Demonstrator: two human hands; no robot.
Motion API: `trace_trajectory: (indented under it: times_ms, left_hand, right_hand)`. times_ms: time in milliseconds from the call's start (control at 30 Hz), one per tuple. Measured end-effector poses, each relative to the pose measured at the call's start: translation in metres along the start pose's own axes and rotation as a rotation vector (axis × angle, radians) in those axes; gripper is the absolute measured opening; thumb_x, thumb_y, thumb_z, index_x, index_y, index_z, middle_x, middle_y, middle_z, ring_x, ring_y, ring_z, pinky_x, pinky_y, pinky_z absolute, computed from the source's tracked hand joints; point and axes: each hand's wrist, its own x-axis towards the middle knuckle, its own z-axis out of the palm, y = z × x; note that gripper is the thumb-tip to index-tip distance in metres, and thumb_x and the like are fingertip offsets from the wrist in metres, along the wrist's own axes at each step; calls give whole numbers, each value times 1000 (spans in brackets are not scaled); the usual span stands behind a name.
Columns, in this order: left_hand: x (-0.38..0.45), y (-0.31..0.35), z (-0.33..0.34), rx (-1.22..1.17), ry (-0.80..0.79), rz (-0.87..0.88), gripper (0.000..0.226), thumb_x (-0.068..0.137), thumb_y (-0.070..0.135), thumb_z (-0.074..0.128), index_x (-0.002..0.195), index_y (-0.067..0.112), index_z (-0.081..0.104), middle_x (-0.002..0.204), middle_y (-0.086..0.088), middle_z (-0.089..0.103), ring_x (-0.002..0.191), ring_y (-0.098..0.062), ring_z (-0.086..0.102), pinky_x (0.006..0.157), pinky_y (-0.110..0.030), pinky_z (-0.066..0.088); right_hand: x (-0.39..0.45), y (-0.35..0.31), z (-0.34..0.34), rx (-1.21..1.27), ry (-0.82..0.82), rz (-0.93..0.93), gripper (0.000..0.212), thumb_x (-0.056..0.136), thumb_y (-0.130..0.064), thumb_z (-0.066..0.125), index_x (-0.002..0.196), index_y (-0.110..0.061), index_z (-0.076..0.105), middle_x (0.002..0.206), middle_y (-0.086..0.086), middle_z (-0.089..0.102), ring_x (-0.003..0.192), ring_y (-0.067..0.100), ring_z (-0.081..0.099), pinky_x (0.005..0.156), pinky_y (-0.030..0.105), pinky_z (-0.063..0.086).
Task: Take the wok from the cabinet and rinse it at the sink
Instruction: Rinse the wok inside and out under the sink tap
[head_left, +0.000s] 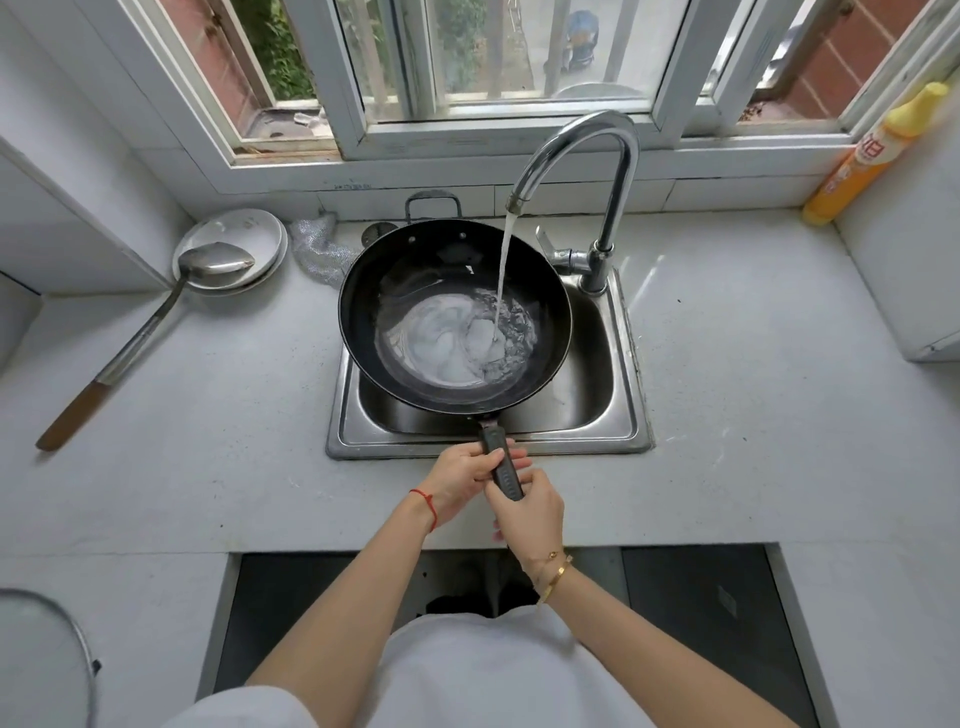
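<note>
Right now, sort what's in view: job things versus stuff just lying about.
In the job: wok, sink, faucet, running water, both hands, left and right, gripping the wok handle.

Lying about: ladle, plates, steel scourer, yellow bottle.

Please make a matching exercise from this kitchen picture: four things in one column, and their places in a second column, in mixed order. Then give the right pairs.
Things
1. black round metal wok
2. long steel ladle with wooden handle
3. yellow plastic bottle
4. silver wire scrubber

Places
A. counter's far right corner, leaning
B. over the steel sink, under running water
C. bowl resting on white plates at left
D. on the counter left of the wok's rim

Pairs: 1-B, 2-C, 3-A, 4-D
</note>
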Motion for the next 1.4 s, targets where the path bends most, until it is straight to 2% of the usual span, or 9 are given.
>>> trace_trajectory:
  times_ms: [67, 200, 467, 567, 700, 867, 1000, 1100, 1400]
  left_hand:
    - [1, -1, -2, -12, -10, -16, 34, 99, -1, 45, 131, -11, 50, 121, -21, 66, 96, -20, 74, 79, -25, 58]
    - [4, -3, -1, -11, -24, -21, 34, 99, 0, 45, 131, -11, 51, 121, -21, 66, 97, -20, 73, 81, -24, 57]
    - [6, -7, 3, 48, 10, -35, 25, 100, 0, 44, 121, -3, 58, 124, -17, 66, 103, -18, 71, 85, -24, 57]
    - [4, -8, 2, 37, 32, -53, 25, 101, 0, 43, 122, -4, 57, 124, -17, 65, 109, -23, 68, 86, -24, 57]
    - [1, -11, 2, 51, 55, -83, 26, 101, -1, 43, 122, -6, 58, 118, -15, 67, 109, -24, 67, 88, -25, 57]
    - [-3, -21, 0, 49, 76, -83, 22, 101, -1, 43, 110, 0, 63, 109, -10, 70, 107, -24, 66, 98, -32, 50]
    - [-5, -23, -2, 64, 81, -85, 21, 101, 1, 43, 108, 4, 63, 114, -11, 69, 107, -21, 67, 90, -27, 54]
    - [-6, -24, -3, 56, 110, -65, 24, 101, 1, 44, 119, -3, 60, 115, -13, 69, 104, -19, 68, 82, -23, 57]
    - [-7, -14, -8, 64, 129, -16, 28, 100, -2, 46, 126, -7, 55, 120, -20, 66, 95, -17, 72, 77, -22, 59]
  right_hand:
    - [8, -4, -1, 14, -118, 81, 23, 84, -29, 68, 81, -8, 61, 67, 11, 65, 48, 21, 62, 41, 31, 54]
    - [21, -12, -9, 49, -295, 190, 31, 92, -28, 61, 68, -9, 61, 46, 2, 56, 36, 15, 51, 38, 24, 46]
    - [23, -5, -8, 64, -316, 207, 30, 91, -25, 61, 64, -12, 57, 48, 3, 52, 38, 17, 48, 42, 25, 45]
    - [21, -2, -2, 36, -292, 184, 30, 91, -25, 62, 65, -11, 59, 47, 2, 53, 38, 17, 49, 42, 25, 45]
    - [17, 4, 3, -3, -259, 152, 29, 90, -26, 64, 66, -9, 61, 47, 2, 55, 37, 16, 50, 39, 25, 45]
    - [8, 11, 4, -1, -244, 133, 30, 90, -20, 62, 62, -8, 59, 45, 2, 54, 34, 15, 49, 38, 24, 42]
    - [4, 13, 7, 5, -226, 125, 27, 91, -17, 60, 65, -8, 60, 47, 2, 54, 34, 13, 49, 37, 23, 41]
    - [1, 10, 10, -3, -213, 112, 25, 92, -16, 59, 68, -9, 60, 49, 3, 55, 33, 11, 49, 36, 22, 41]
    - [0, 0, 19, 57, -183, 115, 24, 91, -16, 59, 70, -6, 61, 46, 2, 53, 31, 11, 49, 35, 22, 41]
